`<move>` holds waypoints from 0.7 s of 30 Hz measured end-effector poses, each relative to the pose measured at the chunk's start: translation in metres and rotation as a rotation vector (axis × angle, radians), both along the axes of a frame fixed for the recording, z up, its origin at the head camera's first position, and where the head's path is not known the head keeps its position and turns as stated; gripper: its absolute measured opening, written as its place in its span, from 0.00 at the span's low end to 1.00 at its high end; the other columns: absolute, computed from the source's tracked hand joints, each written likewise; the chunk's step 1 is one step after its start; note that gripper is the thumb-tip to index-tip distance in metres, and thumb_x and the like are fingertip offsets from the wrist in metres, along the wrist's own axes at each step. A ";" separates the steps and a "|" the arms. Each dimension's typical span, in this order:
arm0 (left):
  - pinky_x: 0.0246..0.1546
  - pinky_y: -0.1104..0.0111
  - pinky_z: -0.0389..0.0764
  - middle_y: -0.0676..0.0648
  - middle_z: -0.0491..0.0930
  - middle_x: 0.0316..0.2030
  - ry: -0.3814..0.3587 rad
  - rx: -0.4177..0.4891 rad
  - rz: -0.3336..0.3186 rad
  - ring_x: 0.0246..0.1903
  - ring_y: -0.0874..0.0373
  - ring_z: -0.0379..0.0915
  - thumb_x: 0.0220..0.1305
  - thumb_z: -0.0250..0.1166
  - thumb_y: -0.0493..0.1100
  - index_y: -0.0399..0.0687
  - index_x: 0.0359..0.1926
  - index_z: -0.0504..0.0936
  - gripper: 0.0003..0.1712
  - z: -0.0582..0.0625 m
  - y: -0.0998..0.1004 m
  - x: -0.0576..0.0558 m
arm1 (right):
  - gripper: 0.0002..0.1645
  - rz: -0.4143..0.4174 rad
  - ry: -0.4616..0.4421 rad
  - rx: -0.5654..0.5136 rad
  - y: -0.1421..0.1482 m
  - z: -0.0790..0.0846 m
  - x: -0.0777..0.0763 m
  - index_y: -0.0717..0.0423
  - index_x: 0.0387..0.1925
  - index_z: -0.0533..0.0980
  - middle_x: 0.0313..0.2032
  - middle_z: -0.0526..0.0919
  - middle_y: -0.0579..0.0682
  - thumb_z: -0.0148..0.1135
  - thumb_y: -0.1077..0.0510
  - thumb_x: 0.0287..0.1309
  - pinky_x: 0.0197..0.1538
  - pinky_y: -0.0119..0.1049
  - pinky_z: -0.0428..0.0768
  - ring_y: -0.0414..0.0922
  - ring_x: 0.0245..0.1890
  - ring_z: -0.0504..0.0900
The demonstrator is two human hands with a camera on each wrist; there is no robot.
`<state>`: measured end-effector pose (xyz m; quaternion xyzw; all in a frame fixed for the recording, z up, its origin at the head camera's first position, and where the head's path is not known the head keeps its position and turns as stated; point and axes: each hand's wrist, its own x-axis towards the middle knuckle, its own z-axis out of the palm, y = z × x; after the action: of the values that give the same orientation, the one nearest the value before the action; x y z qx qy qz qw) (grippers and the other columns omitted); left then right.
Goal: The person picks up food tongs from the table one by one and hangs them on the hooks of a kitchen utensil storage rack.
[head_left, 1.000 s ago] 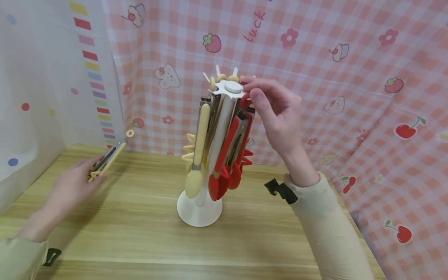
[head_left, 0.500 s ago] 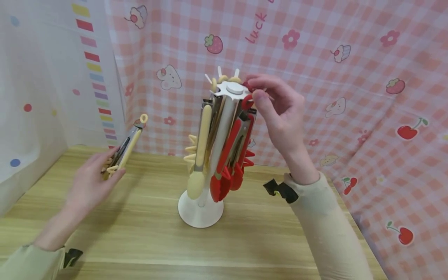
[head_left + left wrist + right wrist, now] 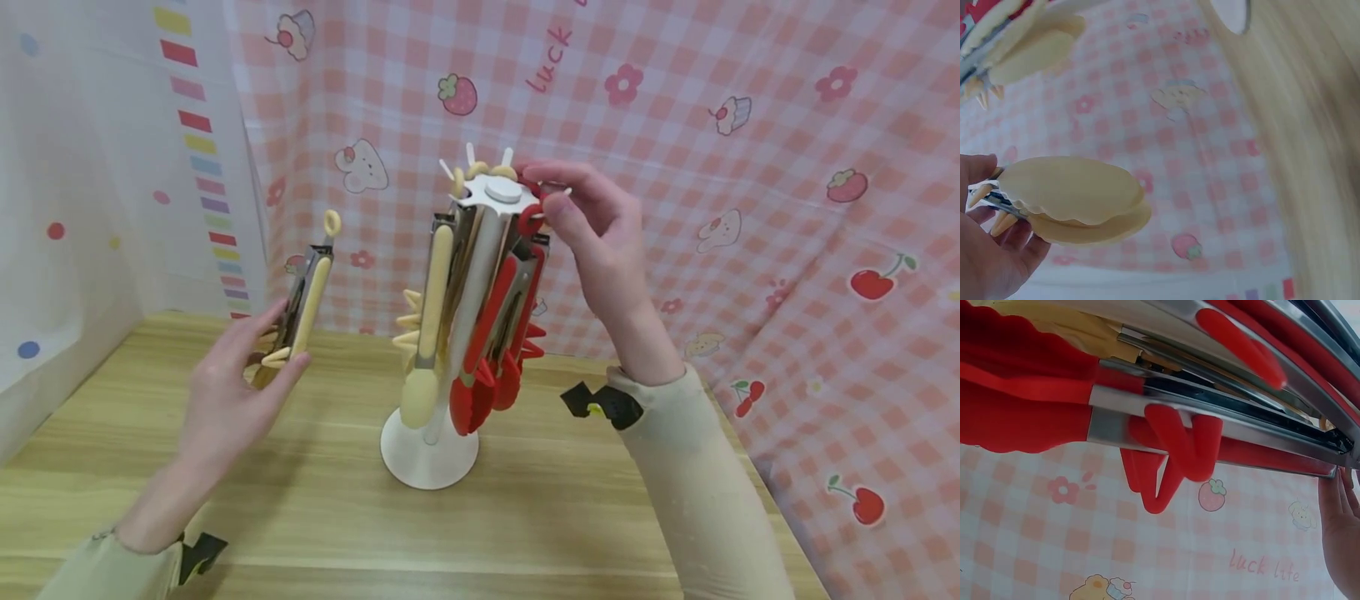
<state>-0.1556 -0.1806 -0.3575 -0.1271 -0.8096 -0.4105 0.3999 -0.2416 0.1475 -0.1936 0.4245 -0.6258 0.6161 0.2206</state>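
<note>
A white utensil stand stands upright, with tongs hung by their end rings around its hooked top. Yellow tongs hang on its left, red tongs on its right. To the left, my left hand grips another pair of yellow tongs low down, ring end up, apart from the stand. Their scalloped heads show beyond the fingers in the left wrist view. At the stand's top my right hand pinches a white hook between thumb and fingers, beside the red rings; the fingers partly hide the contact.
The wooden table carries the stand. A pink checked curtain rises close behind and to the right. White cloth with dots borders the left side.
My left hand has moved right and up toward the stand with the yellow tongs, which now stand more upright. The right hand stays at the stand's top, nearly still.
</note>
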 end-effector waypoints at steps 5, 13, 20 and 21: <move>0.51 0.92 0.74 0.32 0.85 0.52 0.079 0.047 -0.060 0.49 0.84 0.73 0.51 0.76 0.21 0.40 0.70 0.78 0.43 0.006 0.017 0.005 | 0.34 -0.008 -0.018 -0.005 0.001 0.000 0.000 0.54 0.49 0.86 0.50 0.91 0.40 0.73 0.30 0.58 0.58 0.31 0.84 0.39 0.50 0.86; 0.53 0.87 0.79 0.70 0.78 0.59 0.134 0.111 -0.154 0.54 0.77 0.77 0.51 0.74 0.20 0.37 0.69 0.77 0.42 0.014 0.033 0.014 | 0.37 -0.006 -0.009 -0.030 -0.001 -0.003 0.001 0.60 0.50 0.86 0.48 0.91 0.37 0.73 0.31 0.58 0.58 0.29 0.85 0.36 0.49 0.87; 0.53 0.85 0.80 0.69 0.77 0.59 0.105 0.136 -0.192 0.55 0.76 0.77 0.51 0.73 0.18 0.39 0.71 0.76 0.44 0.023 0.047 0.023 | 0.30 -0.015 -0.029 -0.059 -0.004 -0.004 0.004 0.49 0.47 0.88 0.48 0.91 0.39 0.74 0.31 0.56 0.58 0.29 0.84 0.36 0.50 0.87; 0.53 0.85 0.80 0.70 0.77 0.59 0.100 0.141 -0.196 0.56 0.76 0.77 0.52 0.73 0.19 0.39 0.71 0.76 0.44 0.024 0.048 0.024 | 0.30 -0.019 -0.033 -0.061 -0.005 -0.004 0.004 0.49 0.47 0.88 0.48 0.90 0.38 0.74 0.31 0.56 0.58 0.29 0.84 0.36 0.50 0.86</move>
<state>-0.1316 -0.1323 -0.3331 -0.1975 -0.7414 -0.4967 0.4058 -0.2377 0.1430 -0.1977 0.4013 -0.6142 0.6396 0.2292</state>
